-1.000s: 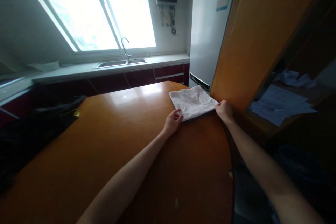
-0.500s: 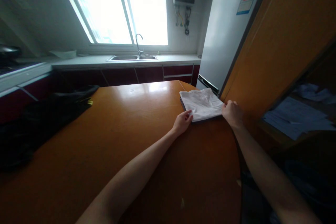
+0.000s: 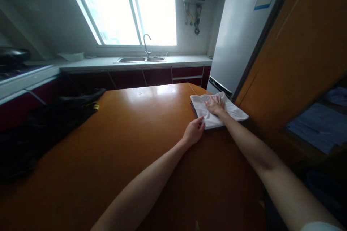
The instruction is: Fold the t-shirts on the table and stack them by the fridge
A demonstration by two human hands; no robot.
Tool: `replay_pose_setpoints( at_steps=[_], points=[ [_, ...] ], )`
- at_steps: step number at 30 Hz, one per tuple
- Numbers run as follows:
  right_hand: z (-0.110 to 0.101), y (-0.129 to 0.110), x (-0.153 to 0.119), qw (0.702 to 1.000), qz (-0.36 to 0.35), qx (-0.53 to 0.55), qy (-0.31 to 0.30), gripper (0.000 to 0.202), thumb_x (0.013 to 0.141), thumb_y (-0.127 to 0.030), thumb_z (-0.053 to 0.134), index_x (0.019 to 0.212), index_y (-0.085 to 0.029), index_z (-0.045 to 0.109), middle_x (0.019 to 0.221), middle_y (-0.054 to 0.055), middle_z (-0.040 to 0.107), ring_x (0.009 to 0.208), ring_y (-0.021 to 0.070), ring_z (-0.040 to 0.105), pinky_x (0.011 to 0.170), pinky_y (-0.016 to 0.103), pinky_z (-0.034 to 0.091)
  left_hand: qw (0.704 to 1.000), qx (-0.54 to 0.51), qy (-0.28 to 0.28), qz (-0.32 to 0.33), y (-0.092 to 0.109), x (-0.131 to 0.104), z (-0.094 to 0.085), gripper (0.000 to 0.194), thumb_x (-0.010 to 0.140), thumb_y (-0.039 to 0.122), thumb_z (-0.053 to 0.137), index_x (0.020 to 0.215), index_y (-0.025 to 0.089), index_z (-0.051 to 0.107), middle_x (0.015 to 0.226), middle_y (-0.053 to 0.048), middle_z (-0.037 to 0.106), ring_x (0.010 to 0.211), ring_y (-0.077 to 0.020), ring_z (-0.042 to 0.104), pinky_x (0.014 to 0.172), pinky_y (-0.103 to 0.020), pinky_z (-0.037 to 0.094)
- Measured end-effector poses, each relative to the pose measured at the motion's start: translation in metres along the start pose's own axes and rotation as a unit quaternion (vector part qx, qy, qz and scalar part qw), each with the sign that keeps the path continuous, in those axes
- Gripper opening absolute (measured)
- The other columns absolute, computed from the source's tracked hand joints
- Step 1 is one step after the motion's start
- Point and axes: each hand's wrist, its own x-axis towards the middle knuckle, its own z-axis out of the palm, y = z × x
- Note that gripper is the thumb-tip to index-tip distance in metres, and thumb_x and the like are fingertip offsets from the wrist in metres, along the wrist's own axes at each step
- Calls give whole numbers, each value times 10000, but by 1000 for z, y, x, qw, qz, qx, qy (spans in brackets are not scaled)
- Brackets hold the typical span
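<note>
A folded white garment [image 3: 233, 111] lies at the far right end of the wooden table, on top of darker folded cloth [image 3: 194, 110] that shows along its left and front edges. My left hand [image 3: 194, 131] is at its near left corner, the fingers curled in and closed on the corner. Flat on top of the white fabric rests my right hand [image 3: 216, 105], open with its fingers spread. Shallow wrinkles run around that hand. How many layers lie beneath is hidden.
The brown wooden table [image 3: 130, 133] fills the middle. Black fabric [image 3: 40, 126] with a yellow bit lies along its left side. A fridge [image 3: 235, 36] and wooden cabinet [image 3: 295, 39] stand close on the right, with folded cloth [image 3: 317, 126] on a shelf. Behind is a sink [image 3: 131, 59].
My right hand has let go of the garment's right near corner and moved left onto its top, fingers spreading. My left hand stays at the near left corner. The view has shifted slightly.
</note>
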Motion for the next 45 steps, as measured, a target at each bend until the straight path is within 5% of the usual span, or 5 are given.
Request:
replay_pose_setpoints(
  at_steps=[14,19,24,34,45],
  points=[
    [-23,40,37,997,68,21,36,638,1013,-498,339,1521,-122,428,1592,240,365,1490,350,275,1166,621,214,1000,-17,13,-9,4,-1,-1,412,935,265,542,1286,115,696,743,-44,698,672,-162,619,684,-255,496],
    [-18,-10,34,992,-60,40,102,648,1034,-488,277,1545,-107,393,1665,197,237,1545,313,158,1211,569,152,997,-41,53,-28,3,2,2,376,876,164,517,1198,151,712,695,3,646,605,-125,577,631,-226,460],
    [5,-68,16,981,-191,42,5,648,1042,-522,272,1575,-162,350,1664,141,278,1544,280,188,1227,558,112,979,-105,155,-80,4,3,-6,252,821,149,488,997,181,666,587,55,554,513,-110,528,536,-205,420],
    [-31,-105,-39,974,-169,100,112,593,1043,-415,288,1514,-90,444,1634,168,335,1534,279,230,1225,500,192,968,-71,198,-141,-1,14,-97,240,848,148,453,991,144,646,721,-10,643,567,-108,605,517,-195,445],
    [32,-192,-165,968,-198,138,-63,556,1035,-447,347,1466,-148,531,1621,181,356,1503,311,315,1182,516,286,948,242,142,-151,-31,-100,-227,423,860,189,608,1279,175,665,1388,-135,629,1313,-260,552,1158,-429,365]
  ],
)
